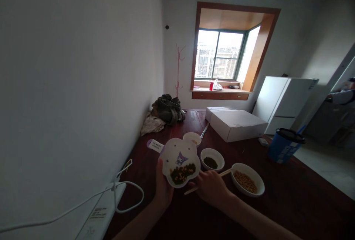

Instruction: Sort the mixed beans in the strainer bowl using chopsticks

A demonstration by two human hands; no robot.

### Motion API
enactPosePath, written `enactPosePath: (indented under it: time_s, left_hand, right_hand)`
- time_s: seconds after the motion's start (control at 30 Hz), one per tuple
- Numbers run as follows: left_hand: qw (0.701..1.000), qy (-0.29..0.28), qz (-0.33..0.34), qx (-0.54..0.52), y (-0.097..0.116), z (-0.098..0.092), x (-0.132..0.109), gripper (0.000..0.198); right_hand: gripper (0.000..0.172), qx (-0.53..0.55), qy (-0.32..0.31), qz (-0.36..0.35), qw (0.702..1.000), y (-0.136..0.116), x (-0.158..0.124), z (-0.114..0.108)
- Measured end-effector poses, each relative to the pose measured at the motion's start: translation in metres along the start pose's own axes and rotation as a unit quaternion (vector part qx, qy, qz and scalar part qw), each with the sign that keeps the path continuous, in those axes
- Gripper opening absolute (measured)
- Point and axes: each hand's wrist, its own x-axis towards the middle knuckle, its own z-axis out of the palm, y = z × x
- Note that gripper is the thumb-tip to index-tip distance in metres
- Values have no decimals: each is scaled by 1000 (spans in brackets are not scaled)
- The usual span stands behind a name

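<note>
My left hand [163, 182] grips a white flower-shaped bowl [173, 153] with a purple cartoon figure inside and a labelled handle at its left. The bowl is tilted toward me, and a mix of dark green bits and yellowish pieces [183, 173] lies in its lower part. Closed around a pair of light chopsticks [226, 172], my right hand [212, 186] is just right of that bowl's rim. Beyond it stand a round bowl of dark green bits [212, 155] and, to the right, a larger bowl of brown peanut-like pieces [259, 181]. A small white bowl [191, 135] is partly hidden behind the flower-shaped one.
White boxes [238, 121] sit at the back of the dark red table [294, 203]. A blue bin-like container [284, 147] stands at the right. A dark bag [166, 108] lies against the wall. At left are a power strip [100, 210] and a white cable [69, 216].
</note>
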Motion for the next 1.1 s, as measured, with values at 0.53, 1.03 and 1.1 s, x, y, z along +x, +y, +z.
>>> enactPosePath:
  time_s: [0.53,1.03,1.1]
  left_hand:
    - [957,-99,-269,42,-35,-15,-46,73]
    - [974,64,-182,116,-38,5,-44,59]
    - [974,74,-171,126,-38,7,-45,63]
  right_hand:
    - [35,47,-209,318,924,159,-103,-63]
    - [56,308,-58,111,943,139,-59,-61]
    - [59,245,55,131,959,152,-65,-53]
